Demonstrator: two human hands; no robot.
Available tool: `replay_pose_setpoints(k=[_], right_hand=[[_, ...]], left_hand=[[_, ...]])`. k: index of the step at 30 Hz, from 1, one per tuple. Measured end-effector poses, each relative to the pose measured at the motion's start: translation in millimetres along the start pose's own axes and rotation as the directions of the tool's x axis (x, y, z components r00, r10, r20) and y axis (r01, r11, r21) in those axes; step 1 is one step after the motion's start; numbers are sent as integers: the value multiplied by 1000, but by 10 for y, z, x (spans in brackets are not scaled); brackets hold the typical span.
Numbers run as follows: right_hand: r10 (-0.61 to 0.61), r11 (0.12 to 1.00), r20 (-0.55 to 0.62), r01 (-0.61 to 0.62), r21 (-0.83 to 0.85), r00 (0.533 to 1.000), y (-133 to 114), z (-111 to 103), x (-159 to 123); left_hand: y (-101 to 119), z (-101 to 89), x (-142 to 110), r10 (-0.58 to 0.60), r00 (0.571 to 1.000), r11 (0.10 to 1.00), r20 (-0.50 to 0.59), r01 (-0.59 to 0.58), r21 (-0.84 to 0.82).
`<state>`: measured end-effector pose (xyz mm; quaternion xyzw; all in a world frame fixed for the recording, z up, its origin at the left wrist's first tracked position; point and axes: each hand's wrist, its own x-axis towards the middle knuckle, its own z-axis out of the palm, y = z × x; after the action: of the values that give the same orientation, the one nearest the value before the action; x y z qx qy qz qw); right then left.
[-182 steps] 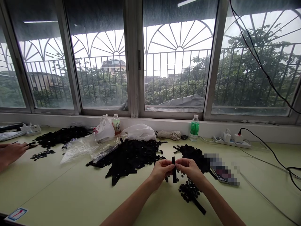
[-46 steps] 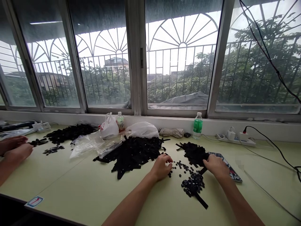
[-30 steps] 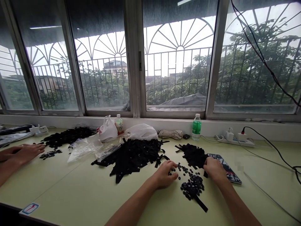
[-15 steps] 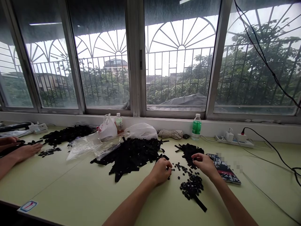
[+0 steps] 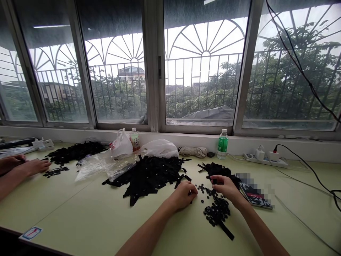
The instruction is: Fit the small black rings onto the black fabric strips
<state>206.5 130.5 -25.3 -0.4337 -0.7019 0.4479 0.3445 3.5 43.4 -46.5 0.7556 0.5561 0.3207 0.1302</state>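
My left hand is closed in a pinch beside the large pile of black fabric strips; what its fingertips hold, if anything, is hidden. Between the thumb and forefinger of my right hand is a small black piece, too dark to tell whether cloth or button. Loose black buttons are scattered between and in front of my hands, with one black strip poking out toward me. Behind my right hand lies a smaller heap of black strips.
A phone in a patterned case lies right of my right hand. Behind are a green-labelled bottle, plastic bags and a power strip with cables. At far left, another person's hands work near another black pile.
My right hand has shifted left, closer to my left hand, which has barely moved and stays pinched. The other person's hands have also shifted slightly.
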Motion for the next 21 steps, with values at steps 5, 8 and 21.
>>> replay_pose_setpoints(k=[5,8,21], right_hand=[[17,1000,54,-18,10,998,-36,21,-37],[16,1000,76,-17,11,997,-37,21,-42],[-14,1000,148,11,23,989,-37,40,-55]], left_hand=[[-23,13,17,13,1000,1000,15,-13,8],[-25,14,21,10,1000,1000,16,-11,20],[85,-63,-24,-49,999,991,21,46,124]])
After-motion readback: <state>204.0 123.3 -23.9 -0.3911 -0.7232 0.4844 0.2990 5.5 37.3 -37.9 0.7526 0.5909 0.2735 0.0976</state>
